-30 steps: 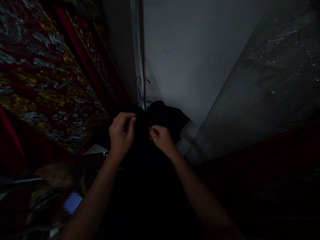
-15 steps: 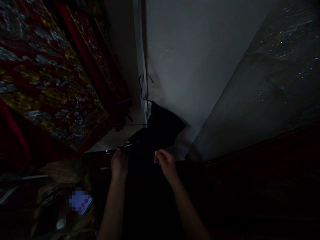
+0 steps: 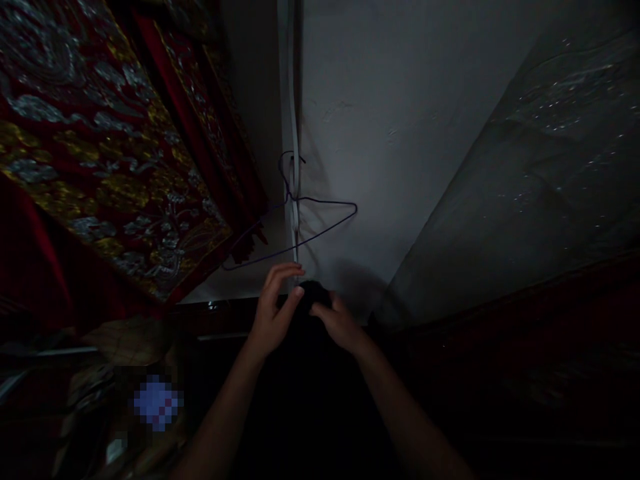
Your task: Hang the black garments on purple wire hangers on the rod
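Observation:
Bunched black cloth (image 3: 314, 293), likely a garment, sits between my hands; its lower part merges with the dark below. My right hand (image 3: 343, 323) is closed on its right side, the thumb over the front and the fingertips hidden behind. On the left of the cloth my left hand (image 3: 274, 308) is open, thumb and fingers apart, with its thumb tip close to or touching the cloth. Above the hands a bare thin wire hanger (image 3: 327, 201) hangs tilted at a pale vertical strip (image 3: 294, 120) on the wall.
Red drapery with gold and silver embroidery (image 3: 125, 180) hangs at the left. A grey wall (image 3: 400, 133) rises ahead, with shiny clear sheeting (image 3: 560, 160) at the right. At lower left lie dim cluttered items and a blurred-out bluish screen (image 3: 156, 403).
The black cloth has come off the hanger and is now bunched lower, at my hands. My left hand moved right and up and opened. My right hand closed on the cloth.

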### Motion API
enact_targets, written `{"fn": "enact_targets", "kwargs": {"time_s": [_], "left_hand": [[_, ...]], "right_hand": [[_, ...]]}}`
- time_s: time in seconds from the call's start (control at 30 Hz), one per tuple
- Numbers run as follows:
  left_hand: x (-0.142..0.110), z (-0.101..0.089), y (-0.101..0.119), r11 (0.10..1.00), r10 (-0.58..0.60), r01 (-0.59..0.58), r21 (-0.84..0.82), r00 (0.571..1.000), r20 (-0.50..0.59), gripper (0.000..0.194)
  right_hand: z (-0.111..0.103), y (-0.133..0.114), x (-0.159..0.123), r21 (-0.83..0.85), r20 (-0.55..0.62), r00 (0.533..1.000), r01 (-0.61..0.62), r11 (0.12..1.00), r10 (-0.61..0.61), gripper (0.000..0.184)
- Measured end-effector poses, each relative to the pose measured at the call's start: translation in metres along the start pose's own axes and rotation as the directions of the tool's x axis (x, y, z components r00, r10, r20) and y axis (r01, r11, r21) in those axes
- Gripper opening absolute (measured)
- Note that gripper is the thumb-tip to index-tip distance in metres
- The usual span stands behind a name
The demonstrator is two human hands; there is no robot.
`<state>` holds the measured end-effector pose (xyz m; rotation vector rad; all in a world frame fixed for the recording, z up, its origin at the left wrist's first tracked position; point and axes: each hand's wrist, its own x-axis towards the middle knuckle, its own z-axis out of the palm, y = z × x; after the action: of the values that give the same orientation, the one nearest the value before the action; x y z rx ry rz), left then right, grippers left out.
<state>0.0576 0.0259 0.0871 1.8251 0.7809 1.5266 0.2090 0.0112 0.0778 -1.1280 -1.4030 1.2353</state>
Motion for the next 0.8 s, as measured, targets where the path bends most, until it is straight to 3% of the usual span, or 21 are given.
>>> {"fn": "enact_targets", "kwargs": {"time_s": [0.07,0.1,0.17,0.27,0.33,0.4,0.47,0.57,0.7,0.8], "left_hand": [[-0.008,-0.014,-0.020,0.978,-0.185,0.196,-0.072,0.973,0.139,0.042],[-0.014,-0.020,-0.029,0.955,-0.270,0.290,-0.063,0.937,0.223,0.046],[-0.025,-0.031,-0.042,0.913,-0.388,0.407,0.038,0.832,0.397,0.045],[-0.035,-0.043,-0.042,0.899,-0.419,0.401,0.174,0.679,0.603,0.035],[-0.035,-0.048,-0.034,0.920,-0.377,0.342,0.190,0.644,0.665,0.030],[-0.032,-0.053,-0.028,0.934,-0.354,0.277,0.225,0.644,0.678,0.026],[-0.032,-0.060,-0.030,0.917,-0.394,0.238,0.319,0.658,0.642,0.023],[-0.034,-0.077,-0.047,0.831,-0.504,0.260,0.492,0.726,0.468,0.022],[-0.033,-0.113,-0.069,0.740,-0.555,0.337,0.582,0.795,0.245,0.021],[-0.024,-0.136,-0.069,0.750,-0.509,0.345,0.565,0.846,0.159,0.013]], "right_hand": [[-0.015,-0.012,0.005,-0.048,0.044,0.992,-0.112,0.993,0.114,0.009],[-0.023,-0.019,0.009,-0.096,0.060,0.992,-0.103,0.990,0.109,0.009],[-0.037,-0.033,0.023,-0.215,0.132,0.991,0.039,0.976,-0.011,0.006],[-0.049,-0.045,0.054,-0.317,0.206,0.940,0.328,0.890,-0.273,0.006],[-0.048,-0.041,0.077,-0.310,0.114,0.903,0.428,0.849,-0.414,0.022],[-0.043,-0.029,0.098,-0.292,-0.029,0.875,0.456,0.841,-0.484,0.043],[-0.039,-0.012,0.115,-0.309,-0.133,0.857,0.442,0.842,-0.498,0.052],[-0.044,0.010,0.133,-0.372,-0.236,0.865,0.341,0.863,-0.444,0.043],[-0.066,0.014,0.137,-0.418,-0.253,0.902,0.223,0.881,-0.349,0.018],[-0.079,0.003,0.126,-0.497,-0.266,0.913,0.145,0.856,-0.309,0.025]]}}
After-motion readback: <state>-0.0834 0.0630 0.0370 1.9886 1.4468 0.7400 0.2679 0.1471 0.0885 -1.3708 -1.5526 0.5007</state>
